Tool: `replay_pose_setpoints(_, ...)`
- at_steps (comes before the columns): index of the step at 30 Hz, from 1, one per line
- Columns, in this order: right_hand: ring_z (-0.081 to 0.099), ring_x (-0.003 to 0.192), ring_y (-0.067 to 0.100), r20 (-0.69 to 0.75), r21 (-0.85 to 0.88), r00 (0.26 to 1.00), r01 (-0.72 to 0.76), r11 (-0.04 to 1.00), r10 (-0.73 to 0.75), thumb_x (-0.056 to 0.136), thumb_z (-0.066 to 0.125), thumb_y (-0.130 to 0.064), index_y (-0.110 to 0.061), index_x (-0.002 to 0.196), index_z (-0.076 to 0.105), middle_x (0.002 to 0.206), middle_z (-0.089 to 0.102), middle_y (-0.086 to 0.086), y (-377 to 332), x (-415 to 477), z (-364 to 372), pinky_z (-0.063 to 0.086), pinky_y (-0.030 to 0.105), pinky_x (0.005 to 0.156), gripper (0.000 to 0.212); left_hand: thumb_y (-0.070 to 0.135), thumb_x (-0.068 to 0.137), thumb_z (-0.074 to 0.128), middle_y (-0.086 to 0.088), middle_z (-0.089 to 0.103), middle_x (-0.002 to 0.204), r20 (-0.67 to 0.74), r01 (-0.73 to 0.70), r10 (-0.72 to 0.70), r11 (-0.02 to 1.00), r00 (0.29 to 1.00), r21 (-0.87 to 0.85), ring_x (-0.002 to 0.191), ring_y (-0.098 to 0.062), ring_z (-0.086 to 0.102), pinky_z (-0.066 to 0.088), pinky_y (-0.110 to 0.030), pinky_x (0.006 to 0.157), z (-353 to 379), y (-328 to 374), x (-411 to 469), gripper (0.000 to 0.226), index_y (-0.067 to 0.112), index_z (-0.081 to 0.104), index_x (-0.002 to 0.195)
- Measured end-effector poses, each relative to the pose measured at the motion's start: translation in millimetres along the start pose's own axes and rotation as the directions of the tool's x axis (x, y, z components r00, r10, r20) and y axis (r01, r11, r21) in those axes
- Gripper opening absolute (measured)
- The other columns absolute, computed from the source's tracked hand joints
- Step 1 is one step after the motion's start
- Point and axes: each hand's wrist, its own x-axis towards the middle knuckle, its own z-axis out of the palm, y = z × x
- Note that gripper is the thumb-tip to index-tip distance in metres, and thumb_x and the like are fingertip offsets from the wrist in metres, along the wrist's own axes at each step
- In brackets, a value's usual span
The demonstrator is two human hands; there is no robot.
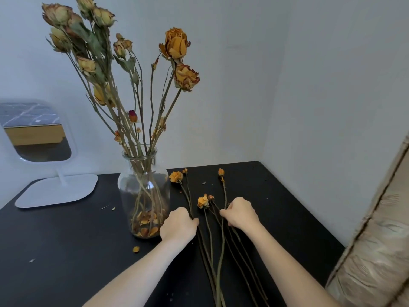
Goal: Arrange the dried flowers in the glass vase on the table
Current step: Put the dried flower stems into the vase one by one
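A clear glass vase (143, 191) stands on the black table (66, 240), holding several tall dried roses (177, 44) with fallen petals at its bottom. To its right, several loose dried flower stems (212, 251) with small orange heads lie flat on the table. My left hand (178, 226) is beside the vase base, its fingers curled round the leftmost stems. My right hand (240, 212) pinches a stem on the right side of the loose bunch. The fingertips of both hands are hidden under the knuckles.
A white stand mirror (37, 131) on a flat base (57, 190) is at the back left. Walls close the back and right of the table. A beige padded edge (376, 240) stands at the right. Loose petals (136, 249) dot the tabletop.
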Motion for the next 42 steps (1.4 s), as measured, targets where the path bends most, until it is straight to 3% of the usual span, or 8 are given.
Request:
replay_pose_setpoints(6, 0.068, 0.075, 0.023, -0.09, 0.125, 0.994, 0.071, 0.99, -0.06, 0.087, 0.056, -0.025, -0.007, 0.069, 0.067, 0.066, 0.064, 0.006, 6, -3, -17, 0.053, 0.033, 0.072, 0.027, 0.037, 0.089, 0.056, -0.004, 0.063, 0.081, -0.025, 0.013, -0.014, 0.999, 1.0, -0.048, 0.079, -0.024, 0.063, 0.048, -0.032, 0.066, 0, 3, 4, 0.027, 0.012, 0.057, 0.077)
replay_pose_setpoints(13, 0.064, 0.067, 0.013, -0.167, 0.2, 0.979, 0.15, 0.968, -0.117, 0.089, 0.057, -0.028, -0.018, 0.07, 0.063, 0.067, 0.065, 0.002, 11, -12, -32, 0.042, 0.02, 0.055, 0.022, 0.028, 0.089, 0.056, -0.003, 0.051, 0.071, 0.006, 0.037, -0.037, 0.99, 0.999, -0.136, 0.072, -0.024, 0.057, 0.044, -0.032, 0.064, 1, 5, 8, 0.025, 0.011, 0.049, 0.073)
replay_pose_setpoints(22, 0.061, 0.064, 0.011, -0.211, 0.23, 0.965, 0.204, 0.952, -0.156, 0.089, 0.057, -0.028, -0.021, 0.067, 0.06, 0.064, 0.063, 0.001, 9, -23, -38, 0.04, 0.018, 0.056, 0.024, 0.024, 0.089, 0.056, 0.002, 0.035, 0.048, -0.014, -0.009, 0.004, 0.944, 1.0, -0.329, 0.048, -0.016, 0.04, 0.041, -0.031, 0.059, -4, 13, 3, 0.044, 0.016, 0.038, 0.05)
replay_pose_setpoints(26, 0.06, 0.062, 0.007, -0.247, 0.28, 0.959, 0.208, 0.937, -0.139, 0.089, 0.058, -0.028, -0.021, 0.071, 0.061, 0.062, 0.062, -0.003, 12, -23, -41, 0.037, 0.017, 0.053, 0.02, 0.025, 0.09, 0.057, 0.007, 0.032, 0.036, -0.07, -0.094, 0.073, 0.917, 0.995, -0.388, 0.045, -0.017, 0.042, 0.051, -0.037, 0.075, -11, 18, -4, 0.05, 0.016, 0.04, 0.043)
replay_pose_setpoints(29, 0.06, 0.061, 0.007, -0.307, 0.358, 0.946, 0.22, 0.908, -0.108, 0.089, 0.058, -0.027, -0.015, 0.08, 0.066, 0.063, 0.063, -0.003, 15, -24, -45, 0.039, 0.018, 0.053, 0.017, 0.028, 0.09, 0.056, 0.007, 0.029, 0.028, -0.106, -0.166, 0.132, 0.886, 0.985, -0.433, 0.043, -0.014, 0.041, 0.047, -0.031, 0.069, -21, 20, -10, 0.047, 0.014, 0.047, 0.046)
replay_pose_setpoints(33, 0.059, 0.063, 0.007, -0.375, 0.457, 0.924, 0.251, 0.854, -0.07, 0.091, 0.056, -0.027, -0.012, 0.09, 0.064, 0.068, 0.062, -0.001, 12, -24, -51, 0.039, 0.018, 0.053, 0.017, 0.03, 0.09, 0.057, -0.004, 0.063, 0.064, -0.146, -0.287, 0.247, 0.821, 0.958, -0.494, 0.062, -0.011, 0.058, 0.04, -0.016, 0.059, -43, 24, -29, 0.019, 0.018, 0.064, 0.077)
replay_pose_setpoints(35, 0.06, 0.063, 0.009, -0.418, 0.495, 0.907, 0.283, 0.822, -0.061, 0.091, 0.054, -0.027, -0.013, 0.091, 0.063, 0.069, 0.062, 0.0, 9, -26, -53, 0.039, 0.018, 0.052, 0.016, 0.032, 0.09, 0.057, -0.001, 0.063, 0.067, -0.174, -0.379, 0.337, 0.795, 0.925, -0.473, 0.063, -0.005, 0.058, 0.038, -0.013, 0.059, -56, 24, -43, 0.012, 0.022, 0.062, 0.086)
replay_pose_setpoints(42, 0.061, 0.066, 0.013, -0.495, 0.533, 0.864, 0.381, 0.755, -0.087, 0.092, 0.053, -0.027, -0.015, 0.09, 0.062, 0.069, 0.062, 0.002, -5, -37, -54, 0.043, 0.022, 0.056, 0.015, 0.03, 0.09, 0.055, 0.014, 0.057, 0.056, -0.371, -0.662, 0.55, 0.651, 0.748, -0.371, 0.053, 0.001, 0.053, 0.042, -0.01, 0.058, -108, 11, -95, 0.008, 0.028, 0.057, 0.083)
